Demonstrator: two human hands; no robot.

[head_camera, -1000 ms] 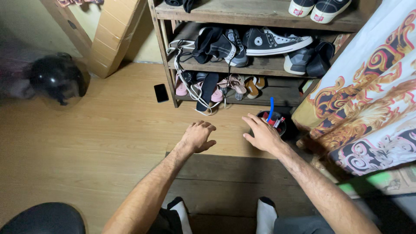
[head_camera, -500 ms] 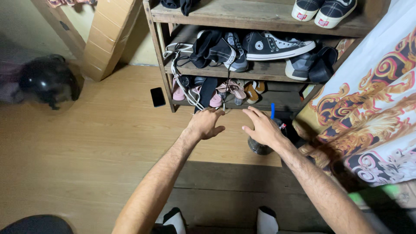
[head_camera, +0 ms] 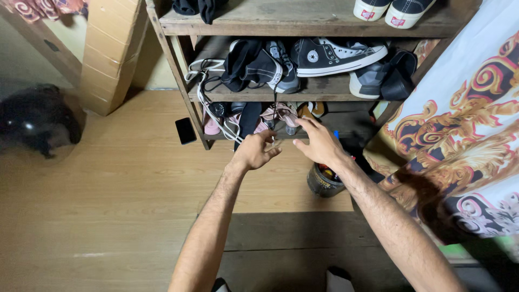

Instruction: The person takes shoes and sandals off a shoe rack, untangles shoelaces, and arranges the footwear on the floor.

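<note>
Both my hands reach toward the bottom shelf of a wooden shoe rack. My left hand hovers in front of a black insole and pink sandals, fingers curled and apart, holding nothing. My right hand is spread open just before the lower shelf, near a brown sandal. White laces dangle from the middle shelf to the left of my left hand. Black high-top sneakers lie on the middle shelf.
A small dark tin with a blue stick in it stands on the floor under my right wrist. A black phone lies by the rack's left leg. A black helmet sits at left, patterned cloth hangs at right, a cardboard box leans behind.
Both hands have moved forward from the floor toward the rack's bottom shelf, and the view has shifted closer. The right hand now covers most of the tin.
</note>
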